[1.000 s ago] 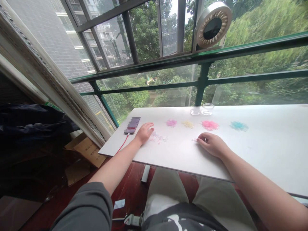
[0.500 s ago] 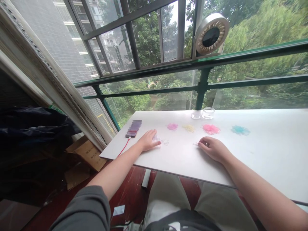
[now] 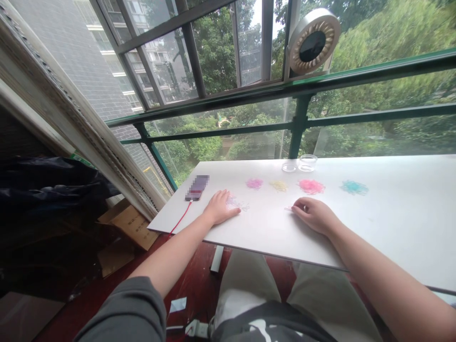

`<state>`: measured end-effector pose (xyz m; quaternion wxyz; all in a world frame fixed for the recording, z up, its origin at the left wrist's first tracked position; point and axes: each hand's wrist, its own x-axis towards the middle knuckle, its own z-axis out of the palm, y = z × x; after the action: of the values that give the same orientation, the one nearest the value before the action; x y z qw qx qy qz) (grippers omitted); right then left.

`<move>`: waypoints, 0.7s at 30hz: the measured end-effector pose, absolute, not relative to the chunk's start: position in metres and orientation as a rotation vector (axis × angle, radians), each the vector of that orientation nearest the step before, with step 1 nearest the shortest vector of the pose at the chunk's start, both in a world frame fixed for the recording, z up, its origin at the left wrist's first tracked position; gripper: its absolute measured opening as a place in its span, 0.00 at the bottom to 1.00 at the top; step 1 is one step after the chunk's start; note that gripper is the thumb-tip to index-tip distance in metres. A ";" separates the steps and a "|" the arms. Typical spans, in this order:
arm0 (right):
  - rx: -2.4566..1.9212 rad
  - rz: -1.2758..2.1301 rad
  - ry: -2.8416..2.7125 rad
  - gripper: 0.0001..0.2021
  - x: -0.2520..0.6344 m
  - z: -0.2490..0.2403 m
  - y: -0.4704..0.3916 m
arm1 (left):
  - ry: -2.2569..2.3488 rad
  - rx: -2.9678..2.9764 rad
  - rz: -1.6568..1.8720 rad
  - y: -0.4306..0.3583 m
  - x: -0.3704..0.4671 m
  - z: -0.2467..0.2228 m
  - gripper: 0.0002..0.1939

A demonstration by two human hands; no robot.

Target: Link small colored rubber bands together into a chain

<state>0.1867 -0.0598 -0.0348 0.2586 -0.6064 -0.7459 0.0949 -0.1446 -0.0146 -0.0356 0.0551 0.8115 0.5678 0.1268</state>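
My left hand (image 3: pixel 221 208) lies open on the white table, fingers spread, at the edge of a pale lilac pile of thin rubber bands (image 3: pixel 235 203), partly covering it. My right hand (image 3: pixel 313 213) rests farther right with thumb and forefinger pinched together. A thin, pale pinkish rubber band (image 3: pixel 288 208) pokes out at its fingertips. Behind the hands lie separate piles: purple rubber bands (image 3: pixel 254 183), yellow rubber bands (image 3: pixel 278 185), pink rubber bands (image 3: pixel 311 186) and, farther right, teal rubber bands (image 3: pixel 354 186).
Two clear round containers (image 3: pixel 307 163) stand at the table's back edge. A phone (image 3: pixel 197 188) with a red cable (image 3: pixel 181 219) lies at the left. Beyond the table (image 3: pixel 263 232) runs a green railing (image 3: pixel 221 131); a round fan (image 3: pixel 313 42) sits above it.
My left hand has shifted slightly, and the lilac bands by its thumb lie closer together. My right hand keeps its pinch in nearly the same spot. The view has tilted slightly.
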 end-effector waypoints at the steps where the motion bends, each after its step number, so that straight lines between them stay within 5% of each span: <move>1: -1.650 0.258 -2.022 0.11 0.187 -0.035 -0.060 | 1.703 2.480 0.414 -0.016 -0.142 -0.036 0.45; 9: -1.677 0.279 -2.007 0.10 0.185 -0.033 -0.060 | 1.619 2.471 0.630 -0.021 -0.118 -0.038 0.37; 17: -1.641 0.263 -2.012 0.09 0.185 -0.033 -0.059 | 1.583 2.404 0.766 -0.018 -0.084 -0.041 0.12; 21: -1.612 0.256 -2.012 0.07 0.183 -0.032 -0.060 | 1.531 2.386 0.769 -0.022 -0.061 -0.039 0.09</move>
<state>0.1833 -0.0603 -0.0322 0.2720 -0.5987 -0.7473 0.0950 -0.0609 -0.0217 -0.0393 0.1018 0.8081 0.5185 0.2604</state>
